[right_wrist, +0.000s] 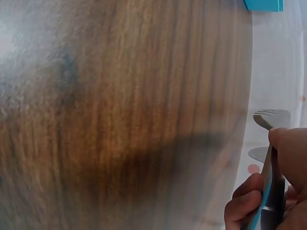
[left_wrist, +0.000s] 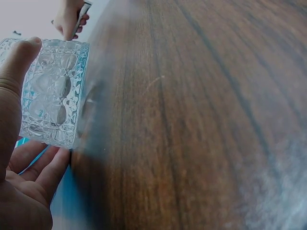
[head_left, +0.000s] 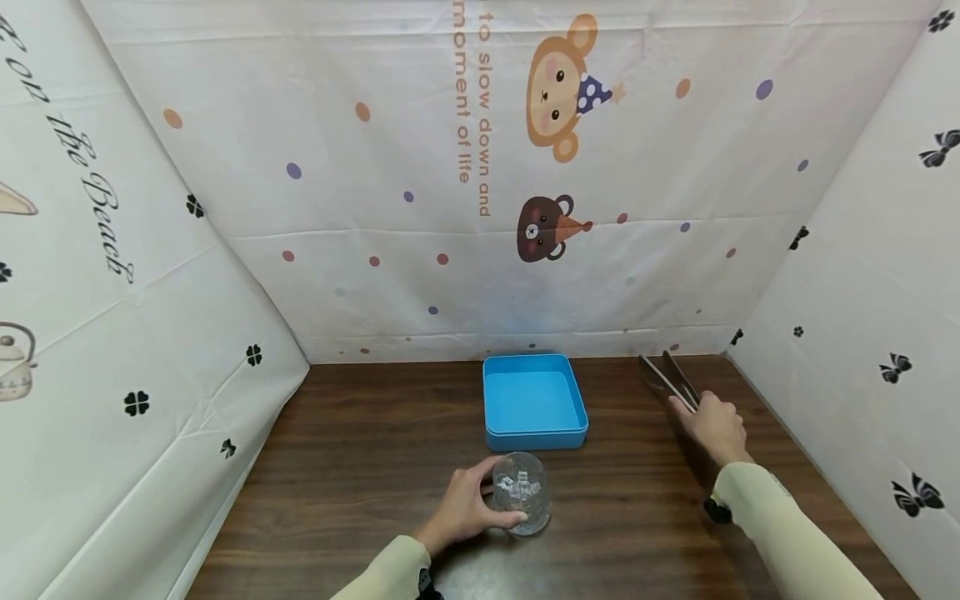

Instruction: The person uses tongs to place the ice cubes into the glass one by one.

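Note:
My left hand (head_left: 465,504) grips a clear patterned glass (head_left: 522,492), thumb at one side and fingers at the other. Raised ovals and cut facets cover the glass wall (left_wrist: 53,93) in the left wrist view, and pale glints show inside it from above. Over at the right, my right hand (head_left: 716,427) holds metal tongs (head_left: 670,377) by the handle, their tips pointing away from me and spread apart. One tong end (right_wrist: 265,118) has fork-like prongs; the other, rounded, end is partly hidden behind the fingers in the right wrist view.
A square blue tray (head_left: 535,440) with low walls stands just beyond the glass. The dark wooden table (head_left: 375,467) ends at a white printed cloth (head_left: 420,292) at the back, with similar cloths at both sides.

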